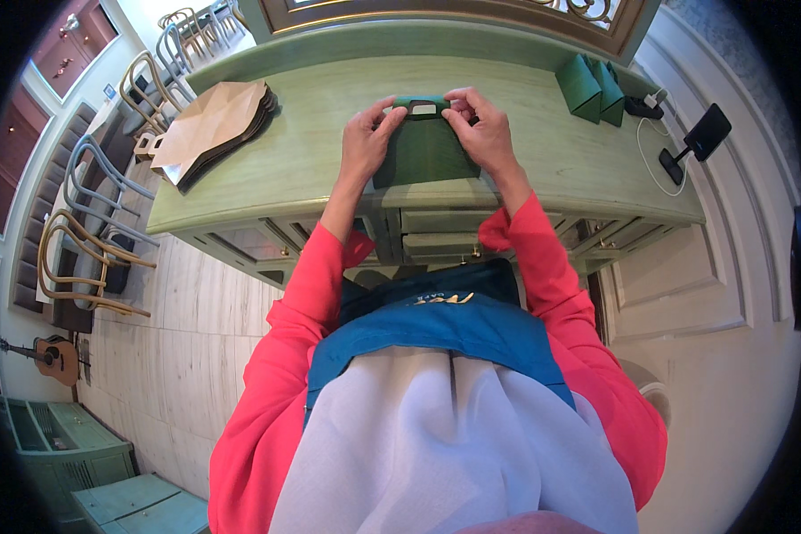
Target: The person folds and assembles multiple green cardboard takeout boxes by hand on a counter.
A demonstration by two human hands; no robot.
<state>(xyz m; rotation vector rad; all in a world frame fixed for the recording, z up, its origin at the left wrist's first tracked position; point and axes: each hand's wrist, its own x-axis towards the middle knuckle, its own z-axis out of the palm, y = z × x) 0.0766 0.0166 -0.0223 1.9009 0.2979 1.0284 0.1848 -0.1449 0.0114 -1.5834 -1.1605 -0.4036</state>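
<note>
The green bag [423,151] lies flat on the green table [311,169], at the middle of its near edge, directly in front of the person. The left hand [365,142] pinches the bag's top left corner beside the cut-out handle, thumb and fingers closed on the paper. The right hand [481,129] grips the top right corner in the same manner, fingers curled over the bag's far edge. Both hands are touching the bag; they are set apart by the width of the handle opening. Both sleeves are red. On the left part of the table, a stack of brown bags [209,129] lies flat, fanned out, well apart from the green bag. At the far right of the table, two folded green bags [592,89] stand upright side by side. Just right of them sits a black charger [641,107] with a white cable, and a phone on a stand [699,138] is near the right edge. Chairs [89,231] stand in a row left of the table. A guitar [49,356] lies at the lower left.
</note>
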